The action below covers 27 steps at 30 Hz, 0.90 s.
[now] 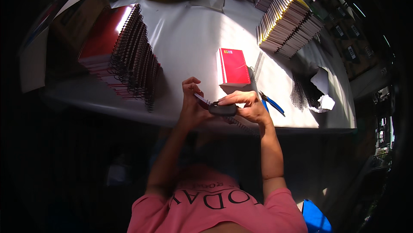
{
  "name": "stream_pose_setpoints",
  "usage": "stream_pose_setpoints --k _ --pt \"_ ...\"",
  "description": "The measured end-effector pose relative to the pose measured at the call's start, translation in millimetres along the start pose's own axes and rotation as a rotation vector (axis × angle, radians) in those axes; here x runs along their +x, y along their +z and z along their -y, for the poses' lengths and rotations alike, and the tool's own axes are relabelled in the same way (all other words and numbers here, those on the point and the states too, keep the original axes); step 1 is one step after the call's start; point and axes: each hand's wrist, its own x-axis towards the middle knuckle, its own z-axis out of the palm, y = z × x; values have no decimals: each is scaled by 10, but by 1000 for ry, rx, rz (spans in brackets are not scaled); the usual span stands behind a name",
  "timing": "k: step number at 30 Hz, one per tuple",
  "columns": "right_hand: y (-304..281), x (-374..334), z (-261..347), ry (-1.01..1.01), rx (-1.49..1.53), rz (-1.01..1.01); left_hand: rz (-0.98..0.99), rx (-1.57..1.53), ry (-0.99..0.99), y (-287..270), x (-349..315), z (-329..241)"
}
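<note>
**Close Work at the White Counter (185, 30)**

At frame centre, the left hand (192, 106) pinches a thin white-edged piece (201, 98) in its fingers; the right hand (253, 107) grips a dark rounded object (223, 110) (kind unclear). Blue-handled pliers (275, 105) lie right of centre.

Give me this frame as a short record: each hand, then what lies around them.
Left hand: holds a thin white-edged item, seen nearly edge-on
Right hand: grips a dark rounded object, kind unclear
Near right hand: blue-handled pliers, on the table
Beyond hands: red-covered book, with a wire coil on its right
Left side: stack of red books with dark coils
Right side: tall book stacks; crumpled white paper
</note>
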Motion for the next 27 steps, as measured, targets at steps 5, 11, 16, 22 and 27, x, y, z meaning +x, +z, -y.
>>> stream_pose_setpoints --k 5,11,16,22,27 --pt "19 58 131 -164 344 27 17 -220 -229 -19 -10 94" --pt "52 152 304 -224 50 131 -159 -740 -553 -37 136 -108" --pt "26 194 118 -251 403 -11 6 -278 -160 -62 14 102" --pt "146 273 19 -27 430 -18 121 -115 35 -67 -2 198" --pt "125 382 55 -35 -83 -94 126 -42 -39 -94 -63 218"
